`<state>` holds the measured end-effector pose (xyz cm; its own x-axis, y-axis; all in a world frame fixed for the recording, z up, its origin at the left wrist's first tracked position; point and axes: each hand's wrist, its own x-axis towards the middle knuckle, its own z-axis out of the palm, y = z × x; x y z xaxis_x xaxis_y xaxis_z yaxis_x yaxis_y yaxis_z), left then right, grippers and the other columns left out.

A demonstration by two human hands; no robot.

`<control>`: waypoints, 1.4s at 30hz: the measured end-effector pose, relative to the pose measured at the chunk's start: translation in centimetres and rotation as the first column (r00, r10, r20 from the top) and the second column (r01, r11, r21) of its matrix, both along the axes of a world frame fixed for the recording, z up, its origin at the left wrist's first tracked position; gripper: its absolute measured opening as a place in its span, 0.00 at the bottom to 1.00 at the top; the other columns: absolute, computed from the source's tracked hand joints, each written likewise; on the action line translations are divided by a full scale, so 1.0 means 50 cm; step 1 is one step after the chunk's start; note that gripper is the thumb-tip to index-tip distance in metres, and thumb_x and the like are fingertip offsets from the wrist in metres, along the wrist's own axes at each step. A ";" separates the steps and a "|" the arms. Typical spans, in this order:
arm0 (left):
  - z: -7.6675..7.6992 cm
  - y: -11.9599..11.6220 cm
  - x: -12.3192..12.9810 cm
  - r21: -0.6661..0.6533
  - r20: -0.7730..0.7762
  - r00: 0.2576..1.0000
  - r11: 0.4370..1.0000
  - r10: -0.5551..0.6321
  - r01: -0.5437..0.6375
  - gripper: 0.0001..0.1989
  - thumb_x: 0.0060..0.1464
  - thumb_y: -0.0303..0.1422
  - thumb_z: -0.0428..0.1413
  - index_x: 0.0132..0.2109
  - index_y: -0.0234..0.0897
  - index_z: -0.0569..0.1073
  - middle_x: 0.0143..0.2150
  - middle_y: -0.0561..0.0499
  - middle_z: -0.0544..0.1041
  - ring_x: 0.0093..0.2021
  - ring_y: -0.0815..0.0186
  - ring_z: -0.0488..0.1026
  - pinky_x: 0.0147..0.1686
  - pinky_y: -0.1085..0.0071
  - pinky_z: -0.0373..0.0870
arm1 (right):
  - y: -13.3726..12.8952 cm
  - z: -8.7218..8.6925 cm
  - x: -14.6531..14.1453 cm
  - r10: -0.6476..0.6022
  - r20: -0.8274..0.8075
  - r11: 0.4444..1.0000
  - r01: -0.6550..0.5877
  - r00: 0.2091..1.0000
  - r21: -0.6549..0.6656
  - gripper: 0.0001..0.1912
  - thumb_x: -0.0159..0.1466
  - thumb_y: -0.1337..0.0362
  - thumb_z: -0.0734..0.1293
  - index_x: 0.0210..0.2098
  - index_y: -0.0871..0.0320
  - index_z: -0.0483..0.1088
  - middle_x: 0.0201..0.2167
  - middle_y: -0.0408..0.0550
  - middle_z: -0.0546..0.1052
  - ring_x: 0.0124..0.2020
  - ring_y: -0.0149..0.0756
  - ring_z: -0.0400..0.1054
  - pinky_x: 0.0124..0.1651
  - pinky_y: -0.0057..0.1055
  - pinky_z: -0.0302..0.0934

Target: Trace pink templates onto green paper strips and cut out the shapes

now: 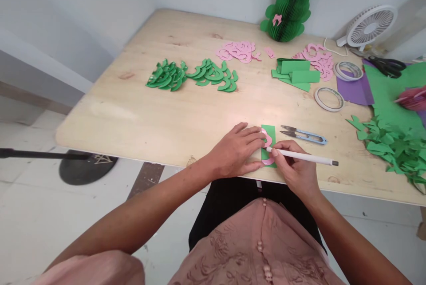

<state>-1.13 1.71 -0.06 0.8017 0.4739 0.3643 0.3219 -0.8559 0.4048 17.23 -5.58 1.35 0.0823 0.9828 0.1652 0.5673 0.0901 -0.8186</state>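
Near the table's front edge lies a green paper strip [271, 133] with pink curved paper pieces [267, 140] on top. My left hand [238, 149] rests flat from the left, its spread fingers pressing on the strip and the pink paper. A white pen [309, 156] is pinched in my right hand [297, 169], its tip end at the pink and green paper. Just beyond my right hand are thread snips [304, 135] with blue handles, lying on the table.
Green curved pieces [168, 75] and pink cutouts [238, 50] lie farther back. Folded green paper [295, 72], tape rolls [329, 99], black scissors [388, 66], green scraps [392, 145] and a white fan [371, 27] stand or lie rightward. A green honeycomb paper figure [290, 14] stands behind.
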 end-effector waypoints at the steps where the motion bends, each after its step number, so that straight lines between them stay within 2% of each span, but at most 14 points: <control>1: 0.000 0.000 0.000 0.002 0.000 1.000 1.000 -0.001 0.001 0.17 0.58 0.39 0.52 0.51 0.34 0.69 0.57 0.42 0.72 0.62 0.55 0.63 0.61 0.55 0.54 | 0.000 0.000 0.000 -0.001 0.001 1.000 0.001 1.000 -0.001 0.04 0.63 0.62 0.65 0.34 0.56 0.70 0.25 0.41 0.73 0.22 0.28 0.64 0.23 0.25 0.56; 9: -0.002 0.001 0.000 0.005 -0.001 1.000 1.000 -0.005 0.005 0.17 0.58 0.39 0.52 0.51 0.34 0.69 0.56 0.41 0.72 0.61 0.55 0.63 0.61 0.55 0.55 | 0.000 0.001 -0.001 0.012 0.000 1.000 -0.012 1.000 -0.017 0.05 0.63 0.62 0.65 0.34 0.56 0.70 0.26 0.42 0.73 0.22 0.29 0.63 0.23 0.26 0.56; 19: -0.002 0.001 0.000 0.007 0.004 1.000 1.000 -0.001 0.001 0.17 0.58 0.39 0.52 0.51 0.34 0.69 0.57 0.42 0.72 0.61 0.55 0.63 0.61 0.56 0.54 | -0.006 0.010 -0.006 -0.018 0.078 1.000 0.019 0.997 -0.010 0.05 0.63 0.62 0.65 0.33 0.56 0.70 0.22 0.40 0.71 0.18 0.27 0.57 0.20 0.25 0.52; 42: -0.001 0.000 -0.001 0.001 -0.014 1.000 1.000 0.007 -0.007 0.17 0.58 0.38 0.52 0.51 0.35 0.68 0.56 0.42 0.72 0.62 0.56 0.63 0.62 0.56 0.53 | -0.009 0.015 -0.010 -0.070 0.133 0.998 0.070 0.989 0.009 0.05 0.62 0.63 0.64 0.31 0.56 0.69 0.20 0.39 0.70 0.17 0.27 0.58 0.19 0.26 0.51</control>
<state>-1.18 1.73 -0.10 0.8036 0.4787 0.3538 0.3332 -0.8543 0.3990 16.74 -6.05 2.09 0.1281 0.9746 0.1838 0.6760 0.0498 -0.7352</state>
